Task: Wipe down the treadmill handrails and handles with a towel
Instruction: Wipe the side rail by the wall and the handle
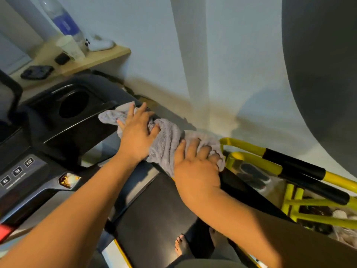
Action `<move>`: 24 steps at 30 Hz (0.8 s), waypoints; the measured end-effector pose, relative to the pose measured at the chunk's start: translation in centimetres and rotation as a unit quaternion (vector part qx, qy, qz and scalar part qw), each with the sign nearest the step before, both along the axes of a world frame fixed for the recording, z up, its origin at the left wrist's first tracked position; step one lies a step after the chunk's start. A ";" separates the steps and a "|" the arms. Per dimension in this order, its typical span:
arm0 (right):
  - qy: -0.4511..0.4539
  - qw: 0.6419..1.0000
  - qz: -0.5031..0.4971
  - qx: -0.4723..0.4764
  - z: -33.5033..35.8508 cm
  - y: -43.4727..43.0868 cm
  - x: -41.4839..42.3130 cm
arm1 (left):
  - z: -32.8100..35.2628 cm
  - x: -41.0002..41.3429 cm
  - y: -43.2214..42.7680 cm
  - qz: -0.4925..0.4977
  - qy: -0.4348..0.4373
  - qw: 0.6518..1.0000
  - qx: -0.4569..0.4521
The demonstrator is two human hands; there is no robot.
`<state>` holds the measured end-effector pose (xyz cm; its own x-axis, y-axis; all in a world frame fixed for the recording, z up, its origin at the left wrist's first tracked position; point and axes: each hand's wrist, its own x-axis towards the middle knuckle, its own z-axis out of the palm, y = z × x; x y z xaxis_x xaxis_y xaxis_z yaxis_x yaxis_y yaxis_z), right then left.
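Observation:
A grey towel (166,140) is draped along the treadmill's right handrail (237,182), a black bar running from the console toward the lower right. My left hand (138,130) lies on the towel's upper end near the console, fingers spread and thumb tucked into the cloth. Lower on the rail, my right hand (195,165) wraps over the towel with its fingers curled round cloth and rail. The rail under the towel is hidden.
The black console (58,130) has a round cup holder (74,106) and speed buttons at left. Below me runs the treadmill belt (154,215), with my bare foot on it. A yellow and black frame (289,161) stands right of the rail. A wooden shelf (92,59) holds a bottle, cup and controller.

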<state>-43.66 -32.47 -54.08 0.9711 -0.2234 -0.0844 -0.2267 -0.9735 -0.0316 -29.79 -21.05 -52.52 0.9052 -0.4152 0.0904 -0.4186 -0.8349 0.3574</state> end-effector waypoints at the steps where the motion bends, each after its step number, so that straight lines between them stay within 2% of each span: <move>1: -0.008 1.000 0.007 0.016 0.0 0.8 1.6 | -0.1 0.3 0.2 -0.002 0.001 1.000 -0.003; 5: 0.001 0.997 0.067 0.029 1.8 1.6 4.7 | 0.6 2.2 1.7 0.014 0.028 0.999 -0.015; 8: -0.013 0.980 0.130 0.152 1.3 -1.3 5.5 | 0.5 2.8 1.8 0.028 0.039 0.998 0.034; 11: 0.008 0.953 0.091 0.288 2.1 -4.3 3.8 | 0.0 1.1 0.6 0.032 0.023 0.996 0.083; 12: 0.020 0.955 0.082 0.284 2.0 -4.9 2.2 | -0.2 0.2 0.0 0.033 0.015 0.996 0.083; 15: 0.017 0.989 0.073 0.128 1.5 -4.8 -4.8 | -0.4 -3.1 -1.4 0.046 0.014 0.997 0.055; 17: 0.043 0.995 0.067 0.065 0.7 -3.6 -8.0 | -0.6 -4.8 -1.9 0.049 0.020 0.998 0.046; 19: 0.081 0.994 0.054 0.050 0.2 -2.9 -7.8 | -0.7 -5.3 -2.1 0.042 0.019 0.998 0.048; 22: 0.083 0.993 0.078 0.032 1.5 -2.4 -3.8 | -0.8 -4.9 -1.8 0.014 0.011 0.998 0.056; 24: 0.111 0.987 0.099 0.051 2.0 -2.2 -0.7 | -0.7 -4.0 -1.3 0.003 0.020 0.998 0.061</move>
